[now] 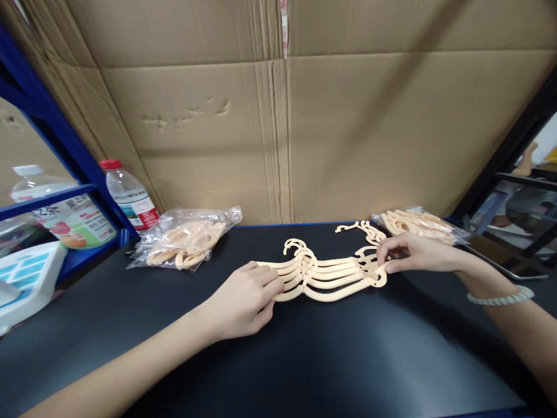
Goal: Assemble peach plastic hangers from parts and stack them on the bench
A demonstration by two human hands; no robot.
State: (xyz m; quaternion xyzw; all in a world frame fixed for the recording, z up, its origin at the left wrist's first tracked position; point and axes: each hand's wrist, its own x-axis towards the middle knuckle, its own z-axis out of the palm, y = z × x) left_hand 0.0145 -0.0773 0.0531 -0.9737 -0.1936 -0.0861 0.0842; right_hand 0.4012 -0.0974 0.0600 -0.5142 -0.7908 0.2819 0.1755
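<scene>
Lined-up hangers: several cream hangers (333, 285) lie side by side near the middle of the bench (313, 360), between the person's two hands; the lining-up looks well advanced, judged by how evenly the bars sit
Loose pieces: more cream pieces (375, 233) lie past the row at its 1 o'clock, less orderly, and seem left to be dealt with; whether any of them link to the row cannot be told
Bagged sets: a left bag (185, 239) at 10 o'clock and a right bag (415, 224) at 2 o'clock, both clear and filled with cream pieces, look finished, while the row itself has no wrapping
Long axis: the bars run roughly from 9 to 3 o'clock, bowing slightly toward 6
Hooks: the hooks (297, 242) stand out toward 12 o'clock, their tips curling round to 9
Left hand: this hand (250, 299) has its grip curled over the hangers' 9 o'clock ends, holding them together
Right hand: the other hand (411, 252) has a narrow grip, thumb and fingers pinching the hangers' 3 o'clock end
</scene>
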